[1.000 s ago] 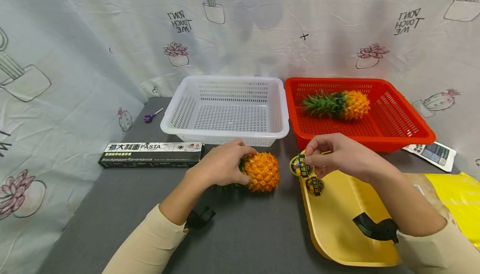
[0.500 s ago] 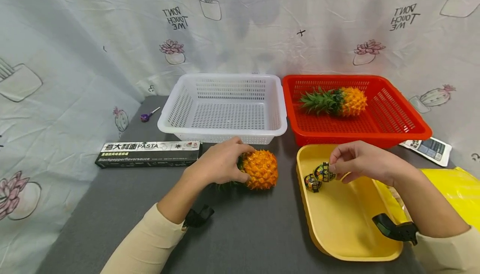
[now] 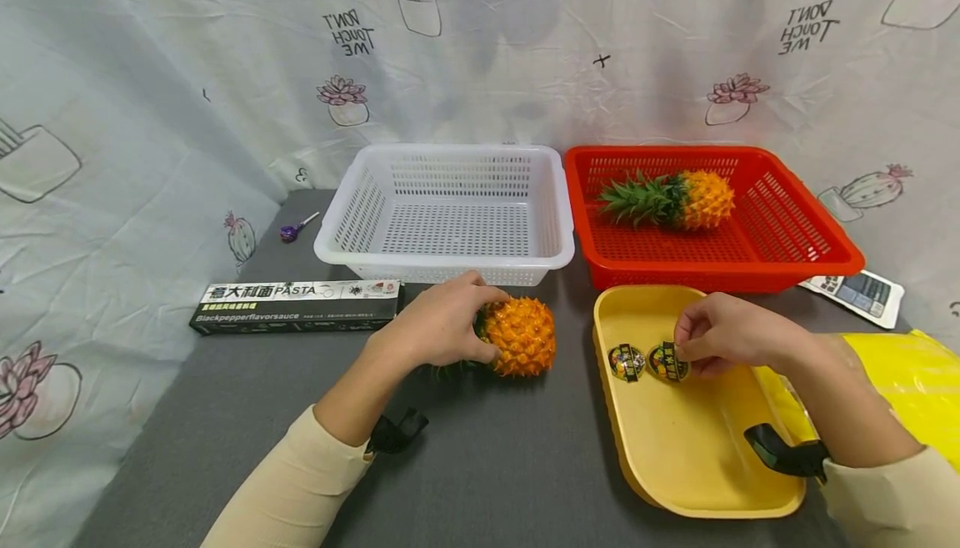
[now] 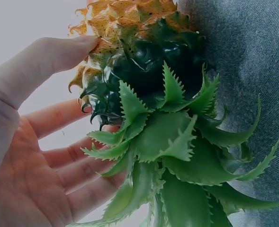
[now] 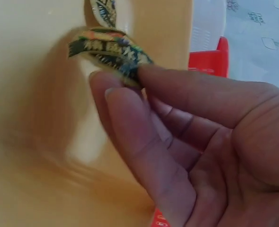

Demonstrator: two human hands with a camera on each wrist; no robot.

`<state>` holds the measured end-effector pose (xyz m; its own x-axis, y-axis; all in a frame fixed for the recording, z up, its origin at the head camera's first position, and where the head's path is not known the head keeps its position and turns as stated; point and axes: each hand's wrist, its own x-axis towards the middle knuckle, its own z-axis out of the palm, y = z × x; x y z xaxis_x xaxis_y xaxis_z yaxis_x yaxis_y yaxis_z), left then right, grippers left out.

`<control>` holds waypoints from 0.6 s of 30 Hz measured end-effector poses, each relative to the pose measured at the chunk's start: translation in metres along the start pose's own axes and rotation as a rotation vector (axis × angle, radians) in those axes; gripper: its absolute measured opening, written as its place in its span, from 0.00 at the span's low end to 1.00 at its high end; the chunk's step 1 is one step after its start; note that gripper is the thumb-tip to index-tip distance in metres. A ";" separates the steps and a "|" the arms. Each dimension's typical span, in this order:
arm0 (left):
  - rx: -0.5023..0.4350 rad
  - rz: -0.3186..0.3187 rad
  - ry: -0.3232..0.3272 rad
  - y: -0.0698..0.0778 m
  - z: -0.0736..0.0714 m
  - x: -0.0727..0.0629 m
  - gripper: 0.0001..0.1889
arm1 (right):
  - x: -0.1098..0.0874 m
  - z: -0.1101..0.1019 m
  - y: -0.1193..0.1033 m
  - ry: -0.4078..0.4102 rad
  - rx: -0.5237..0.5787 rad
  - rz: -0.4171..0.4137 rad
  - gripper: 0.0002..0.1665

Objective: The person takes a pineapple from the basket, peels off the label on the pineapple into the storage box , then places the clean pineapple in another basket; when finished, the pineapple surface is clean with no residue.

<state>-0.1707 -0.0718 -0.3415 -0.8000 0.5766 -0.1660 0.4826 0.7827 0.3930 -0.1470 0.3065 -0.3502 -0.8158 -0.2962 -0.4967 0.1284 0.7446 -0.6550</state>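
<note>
My left hand grips a small orange pineapple lying on the grey tabletop. In the left wrist view the thumb presses on the pineapple's spiky body, and the other fingers reach behind it; its green crown points toward the wrist. Over the yellow tray, my right hand pinches a round black-and-yellow fruit sticker between thumb and fingers. Another such sticker lies just left of it inside the tray. The right wrist view shows the pinched sticker tilted.
Behind stand a white basket and a red basket, the latter holding a second pineapple. A pasta box and a lollipop lie at left. Yellow packaging and a white packet are at right.
My right hand has carried its sticker from the tray's upper left edge rightward and down into the tray. The other sticker now lies apart from it. The left hand stays on the pineapple.
</note>
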 end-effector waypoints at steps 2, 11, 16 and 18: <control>-0.003 0.001 -0.003 0.000 0.000 0.000 0.37 | 0.002 0.002 0.000 0.005 -0.030 0.012 0.06; -0.016 0.000 -0.001 -0.001 -0.001 0.001 0.37 | 0.008 0.008 -0.005 0.091 -0.184 0.062 0.06; -0.020 0.000 -0.005 -0.001 -0.001 0.000 0.37 | 0.006 0.008 -0.007 0.110 -0.223 0.079 0.09; -0.022 -0.001 -0.004 -0.001 -0.001 0.000 0.37 | 0.006 0.007 -0.008 0.109 -0.228 0.072 0.10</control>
<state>-0.1716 -0.0722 -0.3411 -0.7991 0.5765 -0.1704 0.4734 0.7782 0.4127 -0.1488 0.2954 -0.3518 -0.8669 -0.1801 -0.4648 0.0684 0.8807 -0.4688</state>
